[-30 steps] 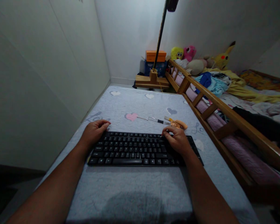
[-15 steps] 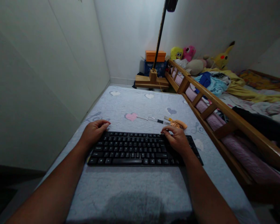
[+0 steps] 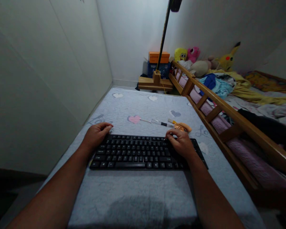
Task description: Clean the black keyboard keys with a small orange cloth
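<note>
A black keyboard (image 3: 133,152) lies flat on the cloth-covered table (image 3: 133,194). My left hand (image 3: 97,135) rests at its upper left corner, with fingers curled together; whatever they may hold is hidden. Over the right part of the keyboard is my right hand (image 3: 180,141), its thumb and fingertips pinched near the top edge, with something too small to name between them, if anything. Behind the keyboard lie a thin metal tool with a black grip (image 3: 164,124), a brush with a yellow handle (image 3: 172,121) and a crumpled orange cloth (image 3: 183,127).
A wooden bed rail (image 3: 212,98) runs along the right side, with clothes and plush toys beyond. At the far end stand a wooden base (image 3: 154,83) with a black pole (image 3: 163,35) and an orange box (image 3: 159,57). A pale wall panel (image 3: 50,79) borders the left.
My right hand has shifted very slightly to the right. My left hand and the keyboard look almost the same.
</note>
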Available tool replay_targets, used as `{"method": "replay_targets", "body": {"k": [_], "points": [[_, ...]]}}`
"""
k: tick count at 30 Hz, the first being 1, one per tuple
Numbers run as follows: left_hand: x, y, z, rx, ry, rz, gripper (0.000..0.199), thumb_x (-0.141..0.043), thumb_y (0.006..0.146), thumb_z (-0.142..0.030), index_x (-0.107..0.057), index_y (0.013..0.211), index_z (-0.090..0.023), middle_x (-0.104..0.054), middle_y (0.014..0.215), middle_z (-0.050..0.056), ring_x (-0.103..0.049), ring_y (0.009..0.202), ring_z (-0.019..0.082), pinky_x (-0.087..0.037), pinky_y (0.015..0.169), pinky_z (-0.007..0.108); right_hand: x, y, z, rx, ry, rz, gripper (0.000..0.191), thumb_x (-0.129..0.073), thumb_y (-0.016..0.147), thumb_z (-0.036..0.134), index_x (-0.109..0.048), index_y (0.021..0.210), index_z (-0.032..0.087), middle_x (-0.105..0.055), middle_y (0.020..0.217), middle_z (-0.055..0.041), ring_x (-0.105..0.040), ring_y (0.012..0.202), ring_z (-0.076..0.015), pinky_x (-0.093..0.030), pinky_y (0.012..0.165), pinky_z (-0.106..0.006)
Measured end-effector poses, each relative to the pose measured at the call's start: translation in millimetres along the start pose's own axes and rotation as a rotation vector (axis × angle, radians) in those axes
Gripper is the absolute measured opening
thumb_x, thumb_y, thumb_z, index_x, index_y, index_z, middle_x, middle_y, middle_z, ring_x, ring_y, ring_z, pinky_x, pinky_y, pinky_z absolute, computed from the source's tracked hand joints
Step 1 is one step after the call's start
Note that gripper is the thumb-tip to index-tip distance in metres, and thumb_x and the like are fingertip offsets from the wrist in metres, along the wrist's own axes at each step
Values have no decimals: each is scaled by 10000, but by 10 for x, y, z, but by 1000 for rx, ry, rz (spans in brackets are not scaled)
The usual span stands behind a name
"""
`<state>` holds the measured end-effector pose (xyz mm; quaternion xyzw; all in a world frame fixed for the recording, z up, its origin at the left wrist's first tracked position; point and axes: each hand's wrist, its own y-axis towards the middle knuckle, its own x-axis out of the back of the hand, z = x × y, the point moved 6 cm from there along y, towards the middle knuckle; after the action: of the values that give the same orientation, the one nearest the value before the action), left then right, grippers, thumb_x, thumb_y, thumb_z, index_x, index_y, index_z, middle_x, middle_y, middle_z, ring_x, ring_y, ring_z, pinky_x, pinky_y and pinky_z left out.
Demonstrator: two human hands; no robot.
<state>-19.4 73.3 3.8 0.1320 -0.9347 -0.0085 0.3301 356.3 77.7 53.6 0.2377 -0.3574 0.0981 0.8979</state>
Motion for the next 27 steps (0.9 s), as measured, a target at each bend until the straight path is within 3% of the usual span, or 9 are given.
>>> {"method": "replay_targets", "body": {"k": [27], "points": [[8,-16,-29,8,-7,-13,376,-592,732,-512,-761,868,-204,-781,875,47,-694,860,286,-536,827,378,-40,-15,45,51,21,8,163,-568,850,157,-683,748,213,-717,735,-21,-664,714,-188,-482,722,-310]]}}
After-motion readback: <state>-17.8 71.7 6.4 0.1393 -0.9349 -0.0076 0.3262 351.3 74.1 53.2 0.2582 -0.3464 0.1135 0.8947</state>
